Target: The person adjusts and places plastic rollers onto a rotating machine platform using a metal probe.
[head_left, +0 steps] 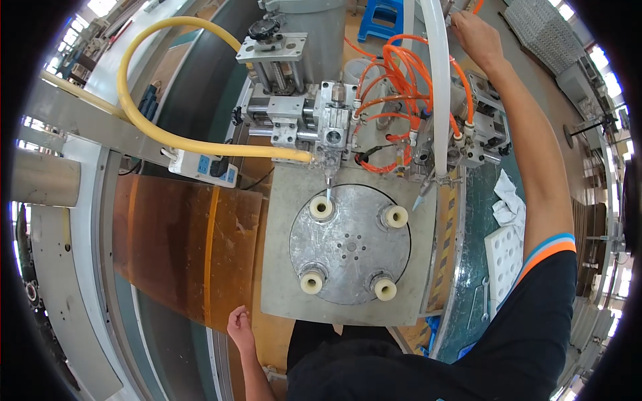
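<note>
My right hand (476,39) is stretched far forward to the upper right, closed at the top of the machine beside a thick white hose (439,87). What its fingers grip is too small to make out. Low on the left, my left hand (239,327) hangs by the edge of a translucent brown sheet (231,250), its fingers curled in with nothing visible in them. Between my arms lies a round metal turntable (351,227) carrying several cream-coloured ring-shaped parts (396,216) on holders. One dispensing nozzle (328,190) points down at the upper-left ring; another nozzle (419,200) hangs right of the turntable.
Orange air tubes (404,67) coil behind the turntable, and a yellow hose (200,145) loops on the left. A power strip (200,167) sits beside it. On the right bench are a white cloth (509,200), a white perforated tray (503,257) and a wrench (479,304).
</note>
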The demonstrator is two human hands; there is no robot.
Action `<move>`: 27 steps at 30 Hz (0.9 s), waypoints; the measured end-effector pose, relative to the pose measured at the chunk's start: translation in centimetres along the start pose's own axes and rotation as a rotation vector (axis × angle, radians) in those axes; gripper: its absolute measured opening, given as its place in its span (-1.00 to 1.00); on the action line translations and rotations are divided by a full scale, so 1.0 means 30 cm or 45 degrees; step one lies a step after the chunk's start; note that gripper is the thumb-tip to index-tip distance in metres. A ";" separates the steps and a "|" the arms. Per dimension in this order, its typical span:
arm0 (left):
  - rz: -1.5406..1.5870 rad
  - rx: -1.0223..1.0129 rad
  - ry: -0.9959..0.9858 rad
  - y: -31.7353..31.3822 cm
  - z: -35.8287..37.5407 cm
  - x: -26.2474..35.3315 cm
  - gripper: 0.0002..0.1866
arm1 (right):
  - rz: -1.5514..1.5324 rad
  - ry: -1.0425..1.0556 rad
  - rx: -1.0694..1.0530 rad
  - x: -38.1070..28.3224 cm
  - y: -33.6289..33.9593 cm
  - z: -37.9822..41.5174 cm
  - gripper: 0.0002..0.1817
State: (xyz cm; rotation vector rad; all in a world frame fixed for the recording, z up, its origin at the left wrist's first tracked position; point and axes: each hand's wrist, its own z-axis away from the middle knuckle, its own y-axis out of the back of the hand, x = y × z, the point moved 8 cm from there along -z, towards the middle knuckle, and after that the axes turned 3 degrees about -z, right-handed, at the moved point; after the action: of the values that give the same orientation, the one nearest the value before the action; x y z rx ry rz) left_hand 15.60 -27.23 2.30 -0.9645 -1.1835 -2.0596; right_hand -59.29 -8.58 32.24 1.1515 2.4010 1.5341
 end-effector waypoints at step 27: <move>-0.921 0.172 -0.778 -0.544 0.030 0.113 -0.54 | -1.289 -0.301 -0.500 -1.037 -0.134 1.275 -0.95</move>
State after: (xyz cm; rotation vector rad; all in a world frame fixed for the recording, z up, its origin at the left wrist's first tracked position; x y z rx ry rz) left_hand 1.54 -19.54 -2.41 -1.2756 -2.2244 -2.2107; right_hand -22.86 0.11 -0.08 -0.0185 1.8658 1.2768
